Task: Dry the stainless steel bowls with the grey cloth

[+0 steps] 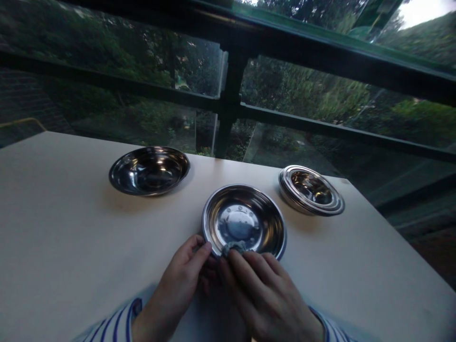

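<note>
A shiny steel bowl [239,223] is in front of me at the middle of the table, its inside facing me. My left hand [185,270] grips its near left rim, thumb on top and fingers curled underneath. In my right hand [265,292] is a small crumpled grey-green cloth [234,247], pressed against the bowl's inner wall at the near rim. The fingers of that hand are bunched over the cloth, so much of it is hidden.
A wide steel bowl [149,171] stands at the back left of the white table [89,237]. At the back right is a stack of nested steel bowls [311,191]. Behind the table's far edge runs a dark-framed window [231,80] with trees outside.
</note>
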{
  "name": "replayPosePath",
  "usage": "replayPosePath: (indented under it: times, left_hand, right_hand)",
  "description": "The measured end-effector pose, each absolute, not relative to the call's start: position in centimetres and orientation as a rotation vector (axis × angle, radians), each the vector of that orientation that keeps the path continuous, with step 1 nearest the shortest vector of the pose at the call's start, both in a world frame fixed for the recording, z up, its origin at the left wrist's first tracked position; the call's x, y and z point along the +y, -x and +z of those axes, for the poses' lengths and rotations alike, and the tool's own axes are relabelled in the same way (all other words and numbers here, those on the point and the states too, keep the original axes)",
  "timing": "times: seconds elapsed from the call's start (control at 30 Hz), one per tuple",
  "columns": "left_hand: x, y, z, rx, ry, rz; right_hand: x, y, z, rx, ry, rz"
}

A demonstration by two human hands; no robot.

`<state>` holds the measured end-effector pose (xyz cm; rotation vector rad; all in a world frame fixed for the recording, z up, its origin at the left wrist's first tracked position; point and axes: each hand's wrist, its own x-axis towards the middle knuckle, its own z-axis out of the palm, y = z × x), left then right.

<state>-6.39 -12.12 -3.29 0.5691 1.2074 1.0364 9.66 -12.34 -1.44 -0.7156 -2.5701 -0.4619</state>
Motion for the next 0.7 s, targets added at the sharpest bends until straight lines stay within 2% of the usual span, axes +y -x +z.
replayPosePath:
  times: [0.47, 0.7]
  left_hand:
    - [-11.6, 6.9, -3.2, 1.274, -0.654, 1.106]
    - [-11.3, 7.7, -2.9, 1.344, -0.662, 1.082]
  right_hand:
    - [-12.0, -10.0, -1.7, -2.624, 0.606, -0.368]
    - [-11.9, -10.8, -1.7, -2.518, 0.691, -0.413]
